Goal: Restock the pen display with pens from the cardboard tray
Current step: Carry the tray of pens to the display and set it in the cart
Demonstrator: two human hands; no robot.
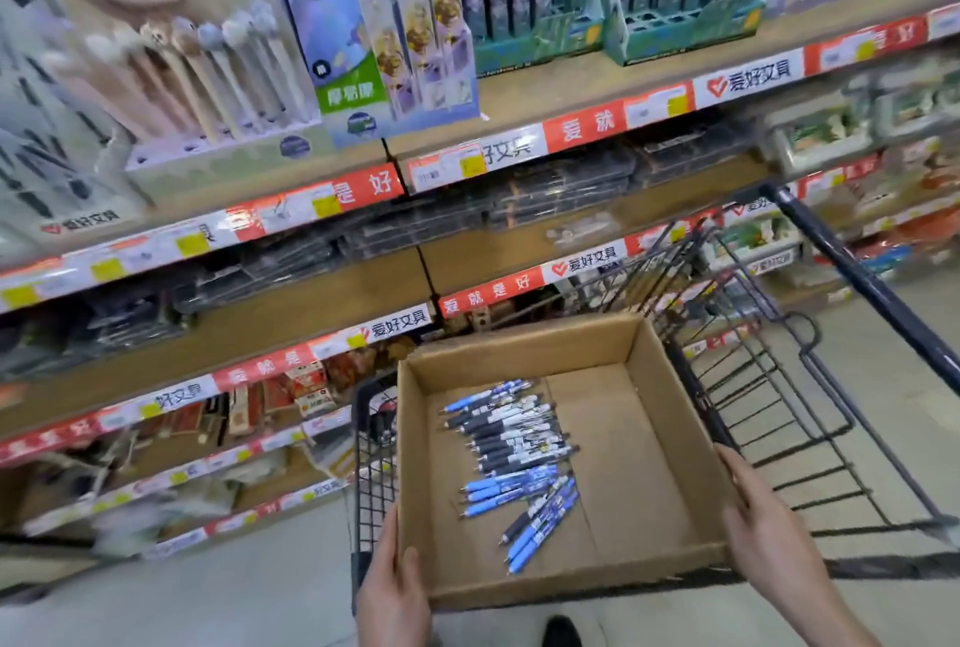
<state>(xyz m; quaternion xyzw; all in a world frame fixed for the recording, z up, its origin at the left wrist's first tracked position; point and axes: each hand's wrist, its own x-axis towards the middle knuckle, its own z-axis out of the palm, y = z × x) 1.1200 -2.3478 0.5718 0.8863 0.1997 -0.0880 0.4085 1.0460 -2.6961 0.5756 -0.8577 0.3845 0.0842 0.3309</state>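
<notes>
A shallow cardboard tray [644,444] rests on top of a black wire shopping cart [769,386]. Several blue and dark pens [514,459] lie in a loose row on its floor, left of centre. My left hand [392,589] grips the tray's near left corner, thumb over the rim. My right hand [753,506] holds the tray's right wall near the front corner. On the top shelf stand green pen displays [680,30] with some vacant slots and a purple-blue pen display [415,23] with boxed pens.
Store shelves [311,329] with red and white price strips fill the left and back. Animal-topped pens [208,54] stand at upper left. The cart handle [852,277] runs diagonally at right. Grey floor lies below, and a dark shoe [561,631] shows at the bottom.
</notes>
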